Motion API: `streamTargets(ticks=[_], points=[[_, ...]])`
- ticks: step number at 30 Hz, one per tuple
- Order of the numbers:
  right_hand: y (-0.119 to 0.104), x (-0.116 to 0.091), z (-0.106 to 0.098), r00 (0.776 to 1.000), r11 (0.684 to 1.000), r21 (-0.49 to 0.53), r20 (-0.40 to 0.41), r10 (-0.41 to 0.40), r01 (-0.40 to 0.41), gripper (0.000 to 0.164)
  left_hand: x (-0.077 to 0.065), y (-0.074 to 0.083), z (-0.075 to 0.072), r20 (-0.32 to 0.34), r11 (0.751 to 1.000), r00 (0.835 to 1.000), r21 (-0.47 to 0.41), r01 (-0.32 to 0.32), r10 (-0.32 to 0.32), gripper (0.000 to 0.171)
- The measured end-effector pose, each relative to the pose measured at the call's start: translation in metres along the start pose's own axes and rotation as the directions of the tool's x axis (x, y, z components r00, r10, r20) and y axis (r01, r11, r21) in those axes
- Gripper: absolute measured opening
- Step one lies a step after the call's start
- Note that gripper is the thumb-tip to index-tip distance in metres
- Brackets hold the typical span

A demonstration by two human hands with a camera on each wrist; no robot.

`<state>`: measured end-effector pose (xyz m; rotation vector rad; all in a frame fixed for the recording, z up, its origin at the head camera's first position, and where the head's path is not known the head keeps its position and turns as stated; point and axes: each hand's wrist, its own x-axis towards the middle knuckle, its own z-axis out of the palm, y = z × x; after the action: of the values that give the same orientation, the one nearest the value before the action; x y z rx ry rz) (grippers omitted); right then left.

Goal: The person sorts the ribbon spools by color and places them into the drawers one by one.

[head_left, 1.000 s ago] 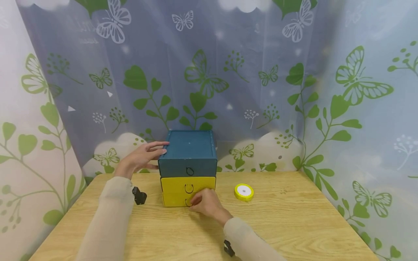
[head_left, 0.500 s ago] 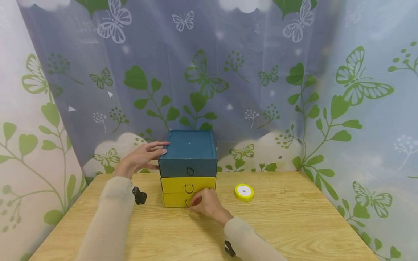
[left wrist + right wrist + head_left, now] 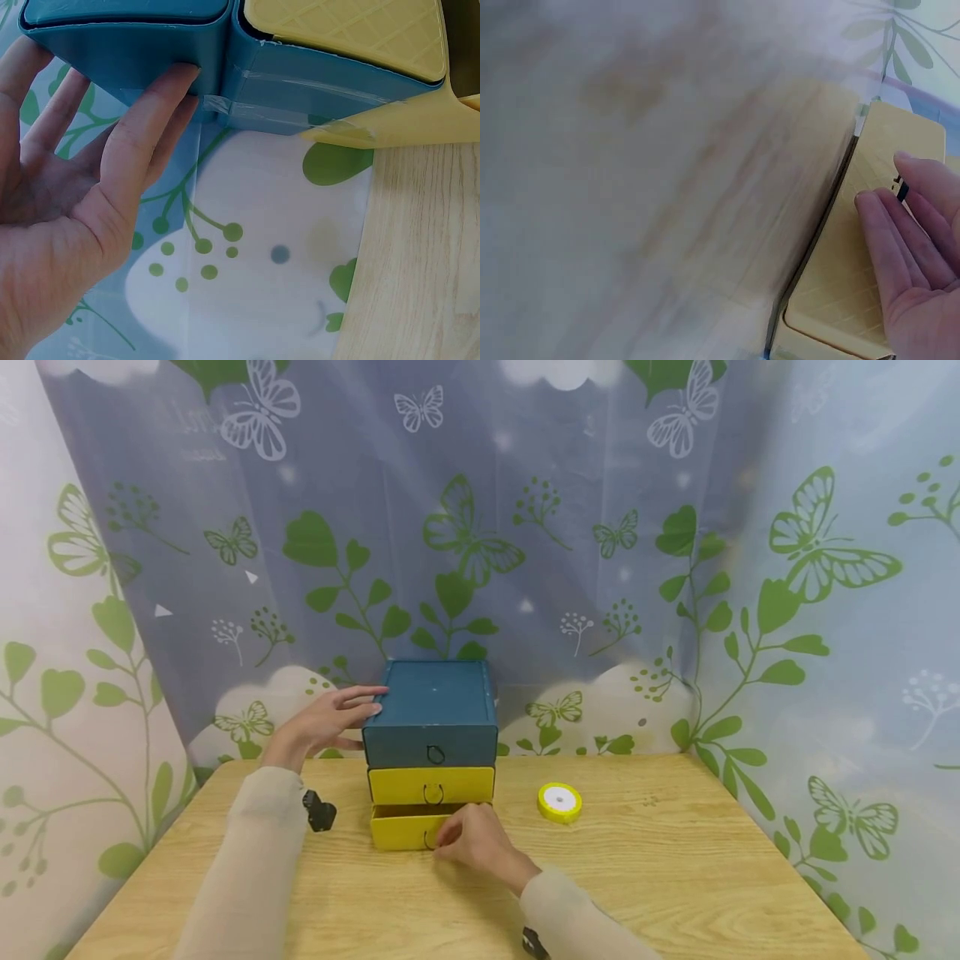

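Observation:
A small three-drawer cabinet point(image 3: 437, 697) has a blue body, a blue top drawer point(image 3: 401, 746) and two yellow drawers below. The bottom yellow drawer point(image 3: 397, 834) sticks out a little, leaving a dark gap above its front. My right hand point(image 3: 480, 843) pinches that drawer's black loop handle point(image 3: 428, 840); in the right wrist view a bit of the black loop shows by the thumb. Against the cabinet's left side and top edge rests my left hand point(image 3: 324, 722), fingers extended. The left wrist view shows its fingertips point(image 3: 187, 73) touching the blue side.
A yellow ribbon-like roll point(image 3: 560, 802) with a white centre lies on the wooden table point(image 3: 637, 868), right of the cabinet. A patterned curtain point(image 3: 555, 593) with leaves and butterflies hangs close behind. The middle yellow drawer point(image 3: 401, 786) is closed.
The bottom drawer has slid out toward me, and my right hand has moved nearer with its handle. My left hand has stayed in place.

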<state>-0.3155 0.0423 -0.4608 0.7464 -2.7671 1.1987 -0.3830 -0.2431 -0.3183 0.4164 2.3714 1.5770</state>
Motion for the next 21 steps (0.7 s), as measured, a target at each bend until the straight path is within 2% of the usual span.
streamTargets(ticks=[10,21], points=[[-0.008,-0.012,0.001,0.999,0.999,0.036,0.012,-0.031,0.031,0.008,0.001,-0.001,0.0,0.0,1.0,1.0,-0.003,-0.002,0.002,0.062],[-0.011,-0.022,-0.001,0.999,0.999,0.018,-0.001,-0.038,0.038,0.007,0.0,-0.001,0.0,0.004,1.0,1.0,0.001,-0.005,0.005,0.063]])
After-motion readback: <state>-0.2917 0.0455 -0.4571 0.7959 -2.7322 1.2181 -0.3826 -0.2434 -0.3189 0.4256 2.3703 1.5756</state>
